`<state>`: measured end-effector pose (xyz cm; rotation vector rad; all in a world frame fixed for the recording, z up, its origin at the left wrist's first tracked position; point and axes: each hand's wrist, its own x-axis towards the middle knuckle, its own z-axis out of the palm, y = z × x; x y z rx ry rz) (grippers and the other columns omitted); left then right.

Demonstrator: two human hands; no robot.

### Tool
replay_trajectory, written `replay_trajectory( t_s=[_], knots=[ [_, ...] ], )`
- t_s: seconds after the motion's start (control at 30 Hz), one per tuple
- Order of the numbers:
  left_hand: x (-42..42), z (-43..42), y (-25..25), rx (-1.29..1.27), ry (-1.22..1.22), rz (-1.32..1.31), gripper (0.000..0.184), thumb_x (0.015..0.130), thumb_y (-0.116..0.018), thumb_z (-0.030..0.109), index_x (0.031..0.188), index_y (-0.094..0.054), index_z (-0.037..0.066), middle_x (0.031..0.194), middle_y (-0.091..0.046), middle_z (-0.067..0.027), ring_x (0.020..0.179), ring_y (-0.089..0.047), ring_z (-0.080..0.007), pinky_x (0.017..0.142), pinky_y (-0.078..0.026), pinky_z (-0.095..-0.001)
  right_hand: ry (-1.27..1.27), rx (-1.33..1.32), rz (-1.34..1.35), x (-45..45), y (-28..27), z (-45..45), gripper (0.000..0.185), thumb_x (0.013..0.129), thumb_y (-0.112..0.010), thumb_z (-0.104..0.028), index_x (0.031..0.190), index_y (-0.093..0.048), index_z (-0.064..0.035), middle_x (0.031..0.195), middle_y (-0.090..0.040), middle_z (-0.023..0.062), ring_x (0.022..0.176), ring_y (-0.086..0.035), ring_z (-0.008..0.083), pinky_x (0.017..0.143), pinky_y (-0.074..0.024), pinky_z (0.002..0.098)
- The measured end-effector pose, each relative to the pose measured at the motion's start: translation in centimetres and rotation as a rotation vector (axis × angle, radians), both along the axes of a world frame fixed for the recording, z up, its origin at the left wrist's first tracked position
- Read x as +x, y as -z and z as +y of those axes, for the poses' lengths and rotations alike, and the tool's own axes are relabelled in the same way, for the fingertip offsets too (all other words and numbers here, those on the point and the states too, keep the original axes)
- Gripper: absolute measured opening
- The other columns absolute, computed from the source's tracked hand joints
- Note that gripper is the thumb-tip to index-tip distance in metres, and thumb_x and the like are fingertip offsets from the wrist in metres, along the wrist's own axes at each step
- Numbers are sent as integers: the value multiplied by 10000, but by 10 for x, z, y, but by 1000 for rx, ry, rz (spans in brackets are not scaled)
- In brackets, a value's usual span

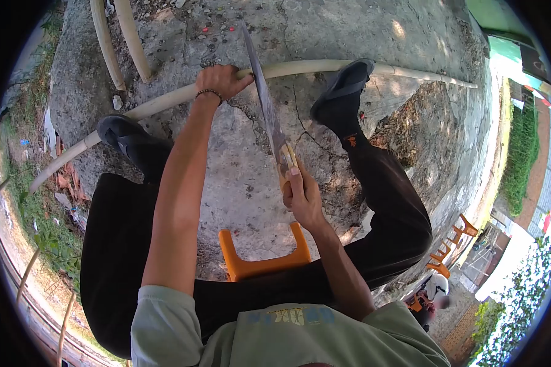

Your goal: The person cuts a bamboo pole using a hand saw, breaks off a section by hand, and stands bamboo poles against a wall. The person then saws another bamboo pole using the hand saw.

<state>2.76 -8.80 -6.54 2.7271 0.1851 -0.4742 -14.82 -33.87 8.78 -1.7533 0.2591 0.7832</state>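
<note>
A long pale pole (171, 98) lies across the concrete, with my two shoes against it. My left hand (219, 82) is wrapped over the pole, its thumb stretched toward the saw blade. In my right hand (303, 196) is the wooden handle of a hand saw (267, 110). The blade points away from me and crosses the pole just right of my left hand. Whether the teeth have entered the wood cannot be made out.
Two more poles (131, 40) lie at the upper left. An orange stool (263, 266) is beneath me. Orange chairs (453, 244) and another person (431, 296) are at the lower right. Rubble and plants (43, 238) border the concrete on the left.
</note>
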Motion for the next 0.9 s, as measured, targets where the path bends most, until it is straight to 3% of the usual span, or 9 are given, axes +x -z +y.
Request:
replay_trajectory(
  t_s=[0.17,0.27,0.4,0.5,0.67,0.7,0.77,0.9],
  knots=[
    [-3,-1,6,-9,7,-30,676,836,-492,779,1019,-773,192,905,-745,-111,904,-717,-298,800,-558,-440,-24,-34,-118,57,29,34,611,1083,-358,-405,1494,-359,47,633,-418,-27,502,-396,55,469,-355,252],
    [-8,1,8,-19,-26,-129,613,831,-539,722,987,-776,179,889,-742,-139,879,-719,-330,788,-562,-459,-21,93,-112,88,39,50,594,1081,-352,-411,1495,-372,14,642,-426,-17,509,-406,64,471,-364,259],
    [-5,0,0,-12,-13,-120,620,834,-536,719,962,-775,162,878,-738,-153,866,-718,-333,779,-561,-467,-63,-53,-128,42,24,30,586,1082,-355,-405,1512,-355,-7,648,-443,-14,524,-414,62,485,-373,259],
    [-2,1,-6,-29,4,-13,617,843,-528,712,956,-776,158,858,-736,-156,847,-720,-334,769,-563,-469,-60,-80,-51,-7,9,3,605,1084,-349,-388,1520,-318,31,644,-435,-6,539,-423,64,488,-371,262],
    [0,-1,-5,-39,23,30,614,867,-500,681,959,-772,138,833,-732,-159,832,-720,-338,759,-564,-471,-178,-211,-173,-8,13,21,648,1083,-354,-378,1505,-276,108,699,-534,67,588,-497,99,566,-432,330],
    [0,-1,-7,-34,20,20,614,867,-500,681,959,-772,138,833,-732,-159,832,-720,-338,759,-564,-471,-177,-231,-175,5,24,27,635,1080,-355,-391,1508,-304,75,781,-595,144,649,-565,154,642,-462,367],
    [-3,2,-10,-42,30,2,633,865,-494,697,975,-768,138,842,-732,-162,837,-717,-341,767,-560,-473,-118,-182,-270,41,43,44,621,1075,-355,-406,1505,-338,42,838,-610,192,707,-606,214,693,-483,392],
    [-4,2,3,-51,3,-79,642,852,-504,715,951,-770,140,852,-733,-165,848,-716,-343,768,-556,-473,-157,-204,-322,100,56,71,604,1071,-352,-418,1470,-393,34,908,-621,229,768,-629,268,768,-491,442]
  ],
)
